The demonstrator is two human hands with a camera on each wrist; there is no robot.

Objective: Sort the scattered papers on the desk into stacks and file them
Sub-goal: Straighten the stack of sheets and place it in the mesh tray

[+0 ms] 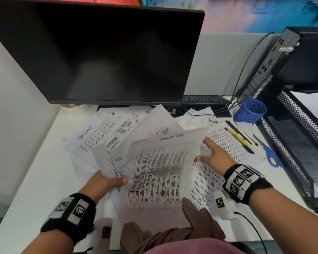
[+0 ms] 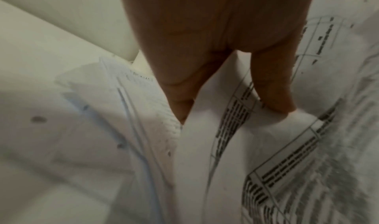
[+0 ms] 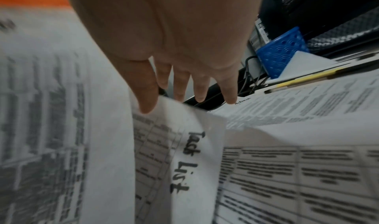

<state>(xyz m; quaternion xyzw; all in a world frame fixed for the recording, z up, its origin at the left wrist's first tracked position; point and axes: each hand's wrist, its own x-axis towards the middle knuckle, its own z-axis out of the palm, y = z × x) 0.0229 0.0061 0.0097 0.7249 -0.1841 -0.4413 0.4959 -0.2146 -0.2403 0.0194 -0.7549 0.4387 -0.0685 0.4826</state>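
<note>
Papers (image 1: 155, 162) strewn before monitor (image 1: 99, 52), pens (image 1: 239, 136), scissors (image 1: 270, 154), perhaps tray (image 1: 301, 125) right.

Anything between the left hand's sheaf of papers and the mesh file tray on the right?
Yes. The right hand reaches across that path, and the pens and the blue-handled scissors lie in front of the black mesh file tray. The left hand grips the sheaf of papers above the desk.
</note>
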